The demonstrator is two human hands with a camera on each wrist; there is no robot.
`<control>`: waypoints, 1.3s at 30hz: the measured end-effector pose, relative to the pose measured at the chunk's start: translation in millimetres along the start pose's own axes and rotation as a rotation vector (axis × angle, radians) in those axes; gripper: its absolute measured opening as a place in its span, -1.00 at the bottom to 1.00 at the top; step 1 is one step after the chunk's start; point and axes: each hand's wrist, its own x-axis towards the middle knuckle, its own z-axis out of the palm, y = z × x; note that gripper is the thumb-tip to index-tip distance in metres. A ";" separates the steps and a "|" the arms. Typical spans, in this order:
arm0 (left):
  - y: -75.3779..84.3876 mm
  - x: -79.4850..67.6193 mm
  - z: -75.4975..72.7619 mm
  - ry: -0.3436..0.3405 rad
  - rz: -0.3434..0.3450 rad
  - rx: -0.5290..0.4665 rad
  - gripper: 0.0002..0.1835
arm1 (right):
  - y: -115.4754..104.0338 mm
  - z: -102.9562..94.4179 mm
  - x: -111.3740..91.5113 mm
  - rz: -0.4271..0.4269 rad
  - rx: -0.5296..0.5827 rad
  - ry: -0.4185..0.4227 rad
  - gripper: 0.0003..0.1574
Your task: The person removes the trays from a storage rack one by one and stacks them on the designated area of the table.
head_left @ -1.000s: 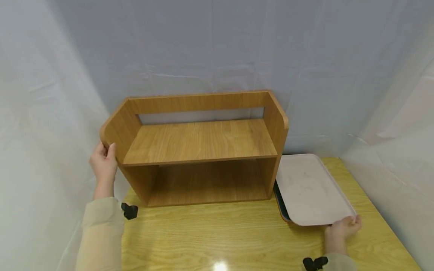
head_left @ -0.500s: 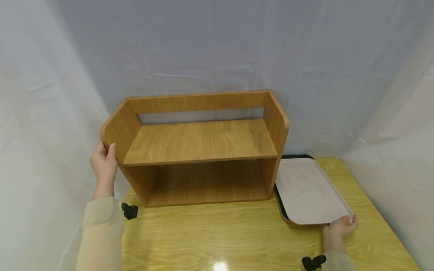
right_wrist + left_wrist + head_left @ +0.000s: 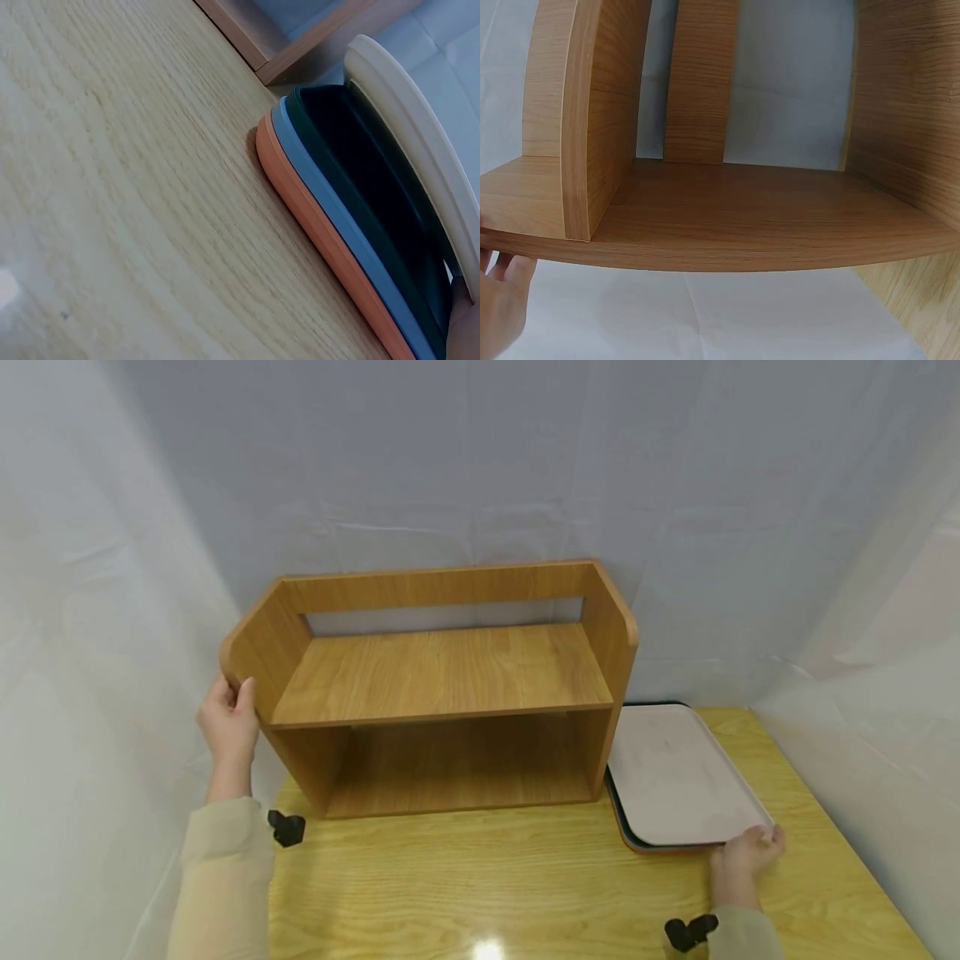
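Note:
My left hand [image 3: 228, 722] grips the front edge of the left side panel of a two-tier wooden shelf [image 3: 450, 668]; its fingers [image 3: 519, 271] show behind the panel in the left wrist view. My right hand [image 3: 746, 856] pinches a pale pinkish tray [image 3: 690, 777] at its near right corner. That tray lies over a stack beside the shelf's right side. In the right wrist view, the pale tray tilts up over a dark green tray [image 3: 345, 187], with a gap between their near edges. Below come a blue tray [image 3: 337, 214] and an orange tray [image 3: 319, 225].
The wood-grain table [image 3: 450, 885] carries the shelf and the trays. White sheeting [image 3: 480, 468] hangs behind and on both sides, close to the shelf's back. The table's right edge slants away beyond the trays.
My right hand has shifted the pale tray a little to the left and back over the stack, baring some of the dark tray's rim. The left hand and the shelf stay in place.

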 end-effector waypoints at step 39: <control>-0.4 0.8 4.8 -0.009 0.005 -0.019 -0.78 | -9.7 -0.9 1.0 0.152 -0.184 -0.114 -0.26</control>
